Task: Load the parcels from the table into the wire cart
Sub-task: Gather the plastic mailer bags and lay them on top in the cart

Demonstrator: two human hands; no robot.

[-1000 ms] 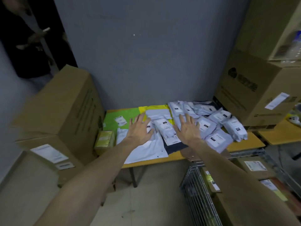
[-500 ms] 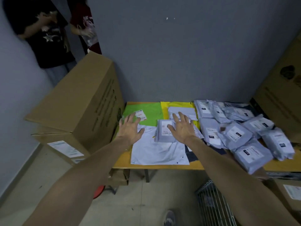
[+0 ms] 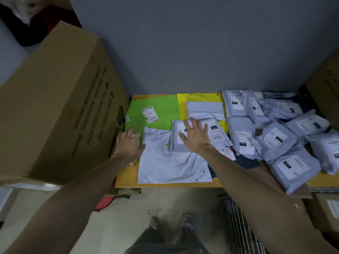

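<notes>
Grey parcel (image 3: 200, 136) under splayed right hand (image 3: 197, 137); left hand (image 3: 129, 143) splayed, ungrasping, at table (image 3: 165, 184) edge beside cardboard box (image 3: 55, 107).

Both arms outstretched – left hand (image 3: 129, 143) open, blurred; right hand (image 3: 195, 135) flat, fingers spread, palm down.

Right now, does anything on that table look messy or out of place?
Yes. The grey parcels on the right are heaped crookedly, and one juts past the table front edge. The flat ones on the left lie tidier.
</notes>
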